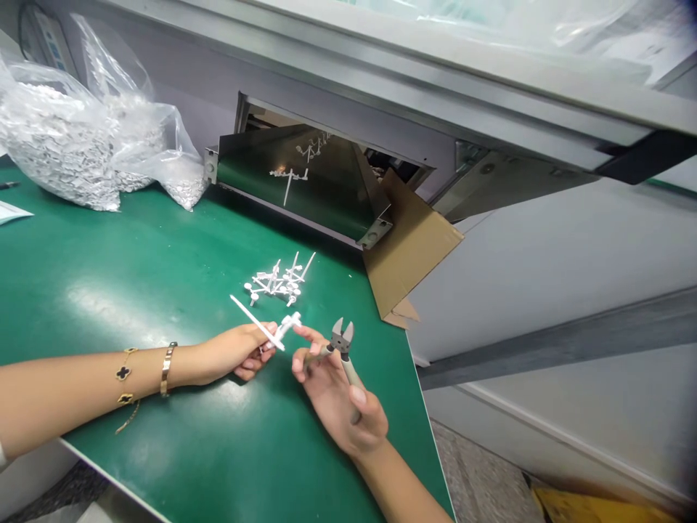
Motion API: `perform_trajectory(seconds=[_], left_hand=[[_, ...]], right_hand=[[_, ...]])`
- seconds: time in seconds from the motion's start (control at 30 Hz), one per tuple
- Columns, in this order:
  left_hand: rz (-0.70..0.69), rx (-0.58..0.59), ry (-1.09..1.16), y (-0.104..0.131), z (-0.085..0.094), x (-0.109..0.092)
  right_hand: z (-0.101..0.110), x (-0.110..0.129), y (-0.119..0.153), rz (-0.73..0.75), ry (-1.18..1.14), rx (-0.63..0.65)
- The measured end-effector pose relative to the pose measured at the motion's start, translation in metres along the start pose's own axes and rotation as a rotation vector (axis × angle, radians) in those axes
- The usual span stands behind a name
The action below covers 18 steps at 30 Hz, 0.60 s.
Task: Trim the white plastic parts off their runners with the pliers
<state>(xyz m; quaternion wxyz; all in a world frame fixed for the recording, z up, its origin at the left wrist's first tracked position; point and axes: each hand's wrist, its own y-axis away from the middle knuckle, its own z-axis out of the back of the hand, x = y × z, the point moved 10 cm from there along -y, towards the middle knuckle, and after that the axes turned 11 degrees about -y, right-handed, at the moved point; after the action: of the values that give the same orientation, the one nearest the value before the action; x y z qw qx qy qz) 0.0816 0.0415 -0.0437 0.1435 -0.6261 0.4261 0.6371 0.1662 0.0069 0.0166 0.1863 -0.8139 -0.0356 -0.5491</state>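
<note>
My left hand (239,352) pinches a white plastic sprue (255,322), its long stem pointing up and left and small parts at its right end. Close by on the right, my right hand (340,403) holds a pair of cutting pliers (342,340), with the jaws apart and pointing up. The index fingertip of that hand is at the right end of the sprue. Just beyond both hands, a small pile of white sprues (275,282) lies on the green table (179,450).
Clear bags of small white pieces (59,138) stand at the back left. A metal chute (245,163) with more white sprues (288,176) slopes down through a wall opening. Beside it leans a cardboard flap (411,250). A metal frame (381,62) crosses overhead.
</note>
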Motion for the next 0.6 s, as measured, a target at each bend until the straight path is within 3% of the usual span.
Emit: perform_trajectory(seconds=[0.1,0.2,0.4,0.6], left_hand=[[-0.128,-0.132,-0.102,-0.001,0.014,-0.012],[-0.231,-0.171,-0.215,0.003,0.017,-0.023],[-0.33,-0.233,-0.278,0.014,0.019,-0.034],[-0.344,-0.272,-0.334,0.011,0.024,-0.03]], right_hand=[[0.01,0.008,-0.001,0.069,0.5,-0.063],[0.009,0.011,-0.001,0.112,0.908,-0.106],[-0.007,0.009,0.001,0.146,1.002,-0.09],[-0.006,0.008,0.003,0.162,1.087,-0.085]])
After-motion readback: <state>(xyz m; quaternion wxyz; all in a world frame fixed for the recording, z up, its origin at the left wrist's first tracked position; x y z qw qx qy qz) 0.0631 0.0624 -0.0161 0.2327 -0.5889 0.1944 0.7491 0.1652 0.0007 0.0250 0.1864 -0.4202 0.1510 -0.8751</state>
